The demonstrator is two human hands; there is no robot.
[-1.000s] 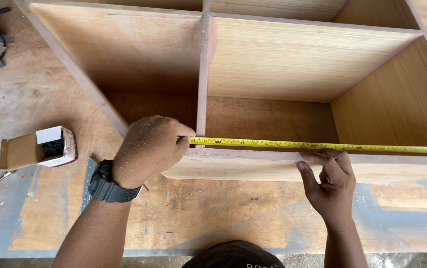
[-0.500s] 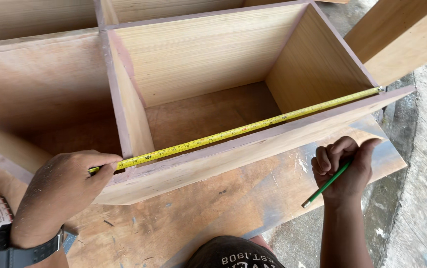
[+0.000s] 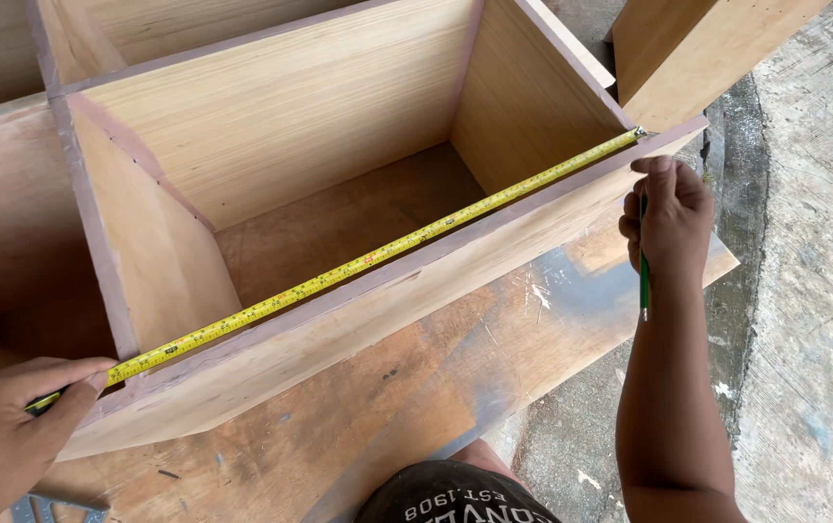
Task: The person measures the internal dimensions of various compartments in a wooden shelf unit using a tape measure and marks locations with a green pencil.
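Observation:
A yellow tape measure blade [image 3: 368, 261] lies stretched along the front edge of a plywood cabinet box [image 3: 358, 320], from lower left to its hooked end at the box's right corner. My left hand [image 3: 10, 426] at the bottom left pins the blade's near end against the edge; the tape's case is hidden under the hand. My right hand [image 3: 668, 218] sits at the box's right corner, closed around a green pencil [image 3: 644, 276] that points down, with a fingertip touching the edge close to the tape's hook.
The box has a vertical divider [image 3: 97, 223] and a second compartment to the left. It rests on a stained plywood sheet [image 3: 387, 416]. Another plywood panel [image 3: 697, 48] stands at the upper right. Rough concrete floor [image 3: 813, 291] runs along the right.
The view has swung right along the box. My right hand rose from below the front edge to the right corner, pencil now pointing down. My left hand stayed on the tape's near end.

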